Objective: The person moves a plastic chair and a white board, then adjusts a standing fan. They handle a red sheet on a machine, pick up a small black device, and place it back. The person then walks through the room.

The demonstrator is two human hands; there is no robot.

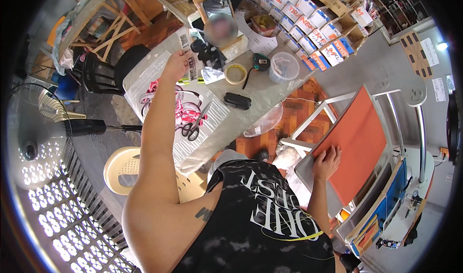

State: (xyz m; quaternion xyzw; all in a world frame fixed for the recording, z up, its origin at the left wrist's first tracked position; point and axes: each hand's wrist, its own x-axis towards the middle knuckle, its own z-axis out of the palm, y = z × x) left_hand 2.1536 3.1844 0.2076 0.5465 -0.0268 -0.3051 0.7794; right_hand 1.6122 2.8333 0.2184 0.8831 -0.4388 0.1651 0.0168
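Observation:
My left hand (177, 65) reaches over the table (222, 123) with its fingers drawn together at a pale strip with dark lettering (183, 37). Whatever is between the fingertips is too small to make out. Just right of that hand lies a crumpled black item (208, 55). Red and white straps (185, 110) and black-handled scissors (193, 131) are below it, on lettered sheets (200, 140). My right hand (327, 163) rests open, fingers spread, on an orange panel (354, 145) at the right.
A roll of tape (236, 74), tape measure (261, 62), clear tub (284, 67) and black case (237, 101) stand on the table. Stacked cardboard boxes (308, 29) rise behind. A fan (36, 138), black chair (99, 74) and beige plastic chair (120, 169) are at the left.

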